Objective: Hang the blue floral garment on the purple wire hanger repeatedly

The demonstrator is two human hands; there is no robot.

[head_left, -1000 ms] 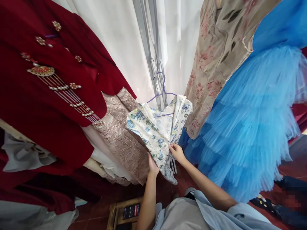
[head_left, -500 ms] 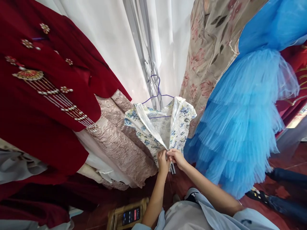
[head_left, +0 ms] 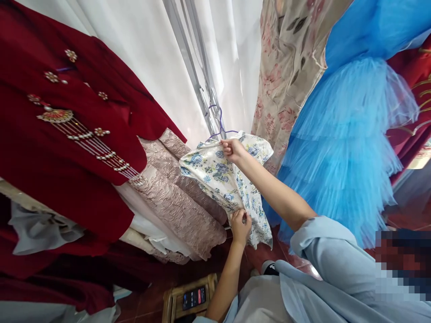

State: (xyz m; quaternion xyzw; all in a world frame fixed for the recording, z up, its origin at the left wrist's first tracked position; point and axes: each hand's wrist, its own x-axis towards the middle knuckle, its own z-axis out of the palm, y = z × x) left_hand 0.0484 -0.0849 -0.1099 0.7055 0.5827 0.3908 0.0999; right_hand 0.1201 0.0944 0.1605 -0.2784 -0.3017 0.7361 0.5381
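Observation:
A short-sleeved white dress with blue flowers (head_left: 222, 172) hangs on a purple hanger (head_left: 221, 125) in front of me. My right hand (head_left: 233, 150) is closed in a pinch at the dress's neckline, just below the hanger. Lower down, the fingers of my left hand (head_left: 241, 225) are closed on the cloth along the dress's middle seam. The dress front facing me is drawn together between the two hands. Whatever small part lies between my right fingertips is hidden.
At left hang a dark red velvet garment (head_left: 111, 148) with beaded trim and a pink textured dress (head_left: 182, 202). A beige floral dress (head_left: 272, 89) and a blue tiered tulle dress (head_left: 340, 148) hang at right. A phone (head_left: 194, 298) lies on a wooden stool (head_left: 171, 309).
My right hand has moved up from beside my left hand to the neckline. The dress's wide V-shaped opening has closed. My left hand still grips the cloth low down.

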